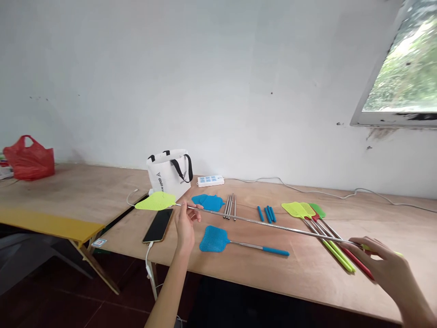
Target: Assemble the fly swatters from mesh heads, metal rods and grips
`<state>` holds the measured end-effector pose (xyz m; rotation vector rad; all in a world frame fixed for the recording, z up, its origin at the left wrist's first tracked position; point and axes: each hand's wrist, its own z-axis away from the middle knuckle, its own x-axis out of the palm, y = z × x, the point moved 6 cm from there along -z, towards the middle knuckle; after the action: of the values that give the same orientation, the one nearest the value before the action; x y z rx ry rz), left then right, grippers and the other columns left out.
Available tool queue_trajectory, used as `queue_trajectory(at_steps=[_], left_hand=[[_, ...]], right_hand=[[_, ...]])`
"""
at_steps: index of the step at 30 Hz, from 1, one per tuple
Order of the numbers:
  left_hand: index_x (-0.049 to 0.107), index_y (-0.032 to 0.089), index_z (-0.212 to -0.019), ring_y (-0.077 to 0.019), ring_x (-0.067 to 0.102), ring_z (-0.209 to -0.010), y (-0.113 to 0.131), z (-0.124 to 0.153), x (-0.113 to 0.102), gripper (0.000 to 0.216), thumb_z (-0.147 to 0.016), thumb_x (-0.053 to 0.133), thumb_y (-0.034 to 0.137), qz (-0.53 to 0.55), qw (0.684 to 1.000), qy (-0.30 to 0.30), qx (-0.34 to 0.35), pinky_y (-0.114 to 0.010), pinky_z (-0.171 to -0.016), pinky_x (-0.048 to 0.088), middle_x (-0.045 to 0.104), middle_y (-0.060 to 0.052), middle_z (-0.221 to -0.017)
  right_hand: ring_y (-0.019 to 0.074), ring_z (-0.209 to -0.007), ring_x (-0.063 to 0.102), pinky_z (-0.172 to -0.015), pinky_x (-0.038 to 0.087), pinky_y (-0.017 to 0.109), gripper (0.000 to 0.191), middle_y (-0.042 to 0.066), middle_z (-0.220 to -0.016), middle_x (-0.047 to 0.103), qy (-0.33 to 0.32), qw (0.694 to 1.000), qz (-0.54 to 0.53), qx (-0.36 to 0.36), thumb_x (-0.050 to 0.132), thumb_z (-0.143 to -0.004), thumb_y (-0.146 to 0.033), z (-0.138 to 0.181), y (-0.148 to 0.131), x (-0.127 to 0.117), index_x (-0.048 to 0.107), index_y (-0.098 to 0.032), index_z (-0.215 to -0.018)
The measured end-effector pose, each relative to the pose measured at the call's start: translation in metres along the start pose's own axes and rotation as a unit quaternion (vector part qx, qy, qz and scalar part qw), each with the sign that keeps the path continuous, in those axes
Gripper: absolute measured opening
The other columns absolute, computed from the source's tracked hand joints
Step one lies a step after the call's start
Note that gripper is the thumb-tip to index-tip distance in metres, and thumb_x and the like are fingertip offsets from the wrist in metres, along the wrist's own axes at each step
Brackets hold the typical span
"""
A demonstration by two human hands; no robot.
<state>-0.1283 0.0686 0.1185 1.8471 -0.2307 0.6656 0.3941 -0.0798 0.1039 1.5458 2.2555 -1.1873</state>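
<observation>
A yellow-green fly swatter (156, 201) with its telescopic metal rod drawn out long spans the view above the table. My left hand (186, 223) pinches the rod close to the mesh head. At the other end my right hand (382, 262) is closed around the handle, which is mostly hidden by the fingers. Below the rod lies a blue fly swatter (214, 239) with a short rod and blue grip. Behind it are loose blue swatter heads (211, 202), several metal rods (230, 207) and several blue handles (269, 214). Yellow-green swatters (295, 209), a red one and a green one (318, 210) lie to the right.
A white bag (169, 175) with black straps and a white power strip (210, 181) stand near the wall. A phone (158, 225) with a charging cable lies at left. Across a gap, another table (78, 187) holds a red plastic bag (30, 159).
</observation>
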Motion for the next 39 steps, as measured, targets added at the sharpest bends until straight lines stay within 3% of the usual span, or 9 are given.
queue_trajectory(at_steps=[7,15,19,22,26,35,39], left_hand=[[0.056,0.018,-0.070,-0.0114,0.053,-0.047,0.005,0.003,0.002,0.052,-0.083,0.066,0.067,0.003,1.000,-0.003,0.017,-0.024,-0.046,0.041,0.070,-0.006,-0.069],[0.060,0.017,-0.075,-0.0094,0.049,-0.043,0.011,0.007,-0.002,0.050,-0.087,0.062,0.065,-0.005,0.998,0.025,0.053,-0.023,-0.044,0.036,0.071,-0.005,-0.066],[0.064,0.015,-0.081,-0.0102,0.051,-0.045,0.008,0.014,0.008,0.048,-0.090,0.060,0.062,-0.033,0.998,-0.011,0.044,-0.023,-0.045,0.039,0.074,-0.008,-0.071],[0.065,0.015,-0.083,-0.0112,0.053,-0.046,-0.007,0.028,0.026,0.049,-0.092,0.056,0.062,-0.040,0.997,-0.060,0.012,-0.024,-0.045,0.042,0.076,-0.010,-0.078],[0.065,0.014,-0.083,-0.0114,0.054,-0.044,-0.026,0.045,0.045,0.057,-0.093,0.049,0.068,-0.045,0.993,-0.102,-0.023,-0.025,-0.043,0.041,0.077,-0.013,-0.082],[0.063,0.015,-0.082,-0.0118,0.055,-0.043,-0.030,0.038,0.042,0.057,-0.092,0.049,0.070,-0.035,0.996,-0.086,-0.017,-0.025,-0.044,0.043,0.077,-0.013,-0.082],[0.066,0.014,-0.080,-0.0111,0.057,-0.044,-0.054,0.069,0.064,0.063,-0.092,0.046,0.073,-0.053,0.987,-0.141,-0.063,-0.023,-0.042,0.041,0.078,-0.015,-0.091]], right_hand=[[0.0232,-0.064,0.070,-0.048,0.049,0.034,0.056,0.013,-0.084,0.076,-0.070,0.996,-0.045,0.005,0.066,-0.070,-0.082,0.000,0.010,-0.004,0.083,-0.030,-0.080],[0.0262,-0.081,0.068,-0.065,0.052,0.038,0.054,0.011,-0.089,0.074,-0.023,0.998,-0.061,0.012,0.065,-0.076,-0.077,0.003,0.004,0.006,0.078,-0.026,-0.082],[0.0253,-0.086,0.066,-0.073,0.054,0.036,0.051,0.010,-0.094,0.073,-0.056,0.994,-0.093,0.005,0.062,-0.081,-0.073,0.004,-0.021,0.028,0.077,-0.025,-0.090],[0.0261,-0.089,0.067,-0.068,0.055,0.033,0.050,0.010,-0.096,0.074,-0.096,0.991,-0.096,0.008,0.063,-0.082,-0.070,0.004,-0.051,0.057,0.077,-0.023,-0.091],[0.0205,-0.078,0.066,-0.061,0.053,0.028,0.045,0.007,-0.097,0.074,-0.123,0.988,-0.094,-0.008,0.057,-0.090,-0.065,0.007,-0.090,0.090,0.075,-0.025,-0.094],[0.0173,-0.069,0.059,-0.061,0.048,0.027,0.037,0.003,-0.088,0.070,-0.097,0.992,-0.081,-0.028,0.052,-0.096,-0.058,0.014,-0.113,0.103,0.070,-0.026,-0.093],[0.0176,-0.070,0.061,-0.062,0.047,0.027,0.036,0.003,-0.085,0.069,-0.102,0.991,-0.073,-0.054,0.050,-0.098,-0.055,0.026,-0.139,0.117,0.069,-0.025,-0.093]])
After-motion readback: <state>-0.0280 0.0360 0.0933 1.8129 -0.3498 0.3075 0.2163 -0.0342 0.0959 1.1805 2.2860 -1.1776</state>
